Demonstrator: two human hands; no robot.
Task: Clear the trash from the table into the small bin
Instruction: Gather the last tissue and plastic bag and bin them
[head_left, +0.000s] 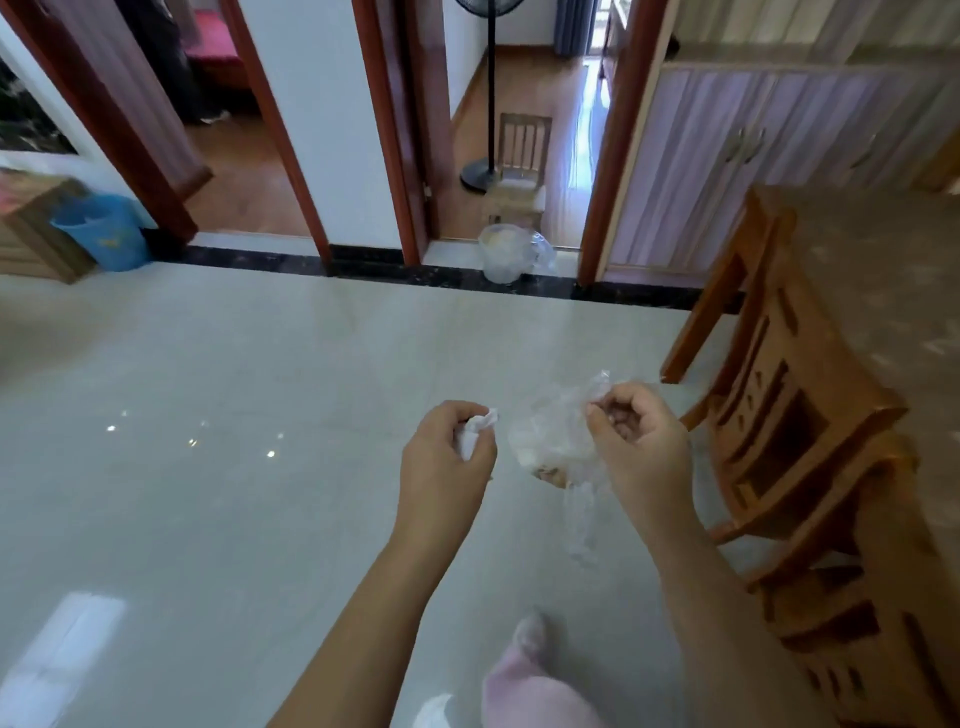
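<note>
My left hand (447, 457) is closed around a crumpled white tissue (475, 428) that sticks out between thumb and fingers. My right hand (641, 441) pinches the top of a clear plastic bag (556, 441), which hangs down with some brownish scraps in its bottom. Both hands are held out over the pale tiled floor. A small clear bin (501, 254) lined with a plastic bag stands far ahead on the floor by the doorway. The table (893, 291) lies at the right edge, behind the chairs.
Wooden chairs (784, 426) stand close on my right. A blue bin (104, 234) sits beside a wooden cabinet at the far left. A standing fan (483, 171) and a small chair (522, 161) are beyond the doorway. My foot (524, 670) shows below.
</note>
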